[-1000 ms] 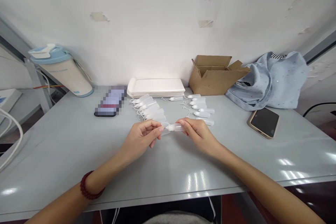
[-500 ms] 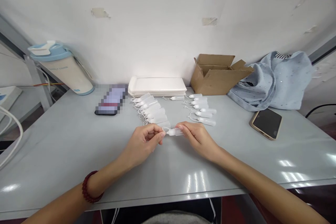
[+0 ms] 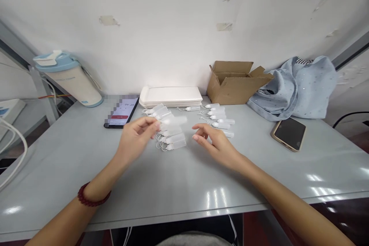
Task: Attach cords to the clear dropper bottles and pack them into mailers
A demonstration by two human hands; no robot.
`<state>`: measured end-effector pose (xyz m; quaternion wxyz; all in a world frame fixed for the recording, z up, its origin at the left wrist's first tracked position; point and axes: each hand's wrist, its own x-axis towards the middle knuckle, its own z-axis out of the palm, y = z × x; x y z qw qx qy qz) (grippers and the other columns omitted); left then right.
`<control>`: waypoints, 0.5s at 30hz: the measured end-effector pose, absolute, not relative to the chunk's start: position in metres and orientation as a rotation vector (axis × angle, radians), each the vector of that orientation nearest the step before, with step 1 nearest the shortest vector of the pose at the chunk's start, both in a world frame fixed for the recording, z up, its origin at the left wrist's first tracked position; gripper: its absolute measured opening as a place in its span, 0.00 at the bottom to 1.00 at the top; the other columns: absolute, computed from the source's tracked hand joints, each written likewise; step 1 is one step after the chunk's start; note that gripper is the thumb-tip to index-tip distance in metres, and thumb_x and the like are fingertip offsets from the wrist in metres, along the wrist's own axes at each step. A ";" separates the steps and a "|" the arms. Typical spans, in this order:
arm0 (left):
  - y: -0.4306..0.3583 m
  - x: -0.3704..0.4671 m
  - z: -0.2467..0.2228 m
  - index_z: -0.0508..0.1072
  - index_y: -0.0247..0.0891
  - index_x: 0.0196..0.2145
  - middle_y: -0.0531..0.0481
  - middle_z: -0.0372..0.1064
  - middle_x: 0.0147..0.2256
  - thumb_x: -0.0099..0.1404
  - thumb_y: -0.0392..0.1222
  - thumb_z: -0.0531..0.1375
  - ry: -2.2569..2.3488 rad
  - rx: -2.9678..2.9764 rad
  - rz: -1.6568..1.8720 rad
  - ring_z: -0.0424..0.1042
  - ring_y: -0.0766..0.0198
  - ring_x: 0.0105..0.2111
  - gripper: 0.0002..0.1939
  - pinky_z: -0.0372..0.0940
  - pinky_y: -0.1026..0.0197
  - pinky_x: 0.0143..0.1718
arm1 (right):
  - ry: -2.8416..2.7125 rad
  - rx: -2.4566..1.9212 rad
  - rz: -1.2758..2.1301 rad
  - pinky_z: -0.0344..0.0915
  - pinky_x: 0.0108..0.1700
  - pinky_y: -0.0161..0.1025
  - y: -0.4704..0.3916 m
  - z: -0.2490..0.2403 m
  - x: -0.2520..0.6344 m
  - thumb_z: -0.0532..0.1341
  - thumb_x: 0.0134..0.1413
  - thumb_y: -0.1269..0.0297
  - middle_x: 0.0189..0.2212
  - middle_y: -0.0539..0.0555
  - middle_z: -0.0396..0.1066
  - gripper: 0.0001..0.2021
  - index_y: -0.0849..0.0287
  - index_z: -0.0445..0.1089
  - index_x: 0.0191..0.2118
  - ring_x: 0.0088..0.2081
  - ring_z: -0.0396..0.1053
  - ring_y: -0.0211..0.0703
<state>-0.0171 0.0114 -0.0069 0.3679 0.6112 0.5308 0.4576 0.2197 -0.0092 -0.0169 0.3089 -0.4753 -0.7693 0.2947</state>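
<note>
Pinched at its tip end by my left hand (image 3: pixel 138 136), a small translucent bottle (image 3: pixel 175 120) points right, over a row of similar bottles (image 3: pixel 174 138) with thin white loops. My right hand (image 3: pixel 215 142) has its thumb and index finger apart and holds nothing. Just beyond it lies a second group of the bottles (image 3: pixel 218 117) on the grey table (image 3: pixel 184 184). One more bottle (image 3: pixel 193 108) rests in front of a stack of white trays (image 3: pixel 173 95).
A blue and cream tumbler (image 3: pixel 72 80) and a lit phone (image 3: pixel 122 113) are on the left. An open cardboard box (image 3: pixel 238 88), a light blue cloth bag (image 3: pixel 305 88) and another phone (image 3: pixel 289 133) occupy the right side.
My right hand has let go of the bottle and opened. My left hand has moved left and away from me with the bottle, over the row.
</note>
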 end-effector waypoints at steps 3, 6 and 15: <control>0.026 -0.027 -0.010 0.74 0.38 0.28 0.57 0.60 0.20 0.55 0.45 0.63 1.532 1.369 1.450 0.57 0.70 0.21 0.08 0.55 0.66 0.24 | -2.008 -1.330 0.634 0.59 0.29 0.33 0.000 -0.013 0.232 0.54 0.60 0.59 0.30 0.52 0.70 0.11 0.60 0.66 0.43 0.31 0.66 0.38; 0.038 -0.033 -0.017 0.75 0.37 0.27 0.57 0.57 0.19 0.51 0.46 0.65 1.579 1.218 1.434 0.52 0.70 0.20 0.09 0.51 0.66 0.21 | -2.052 -1.374 0.507 0.59 0.29 0.34 0.009 -0.010 0.244 0.55 0.59 0.62 0.29 0.52 0.70 0.07 0.59 0.68 0.36 0.31 0.66 0.39; 0.048 -0.034 -0.037 0.79 0.35 0.30 0.57 0.56 0.18 0.46 0.52 0.68 1.499 1.207 1.218 0.49 0.72 0.19 0.19 0.46 0.66 0.19 | -2.190 -1.663 0.406 0.58 0.30 0.36 0.020 -0.004 0.269 0.56 0.56 0.64 0.29 0.52 0.72 0.06 0.58 0.67 0.31 0.29 0.67 0.41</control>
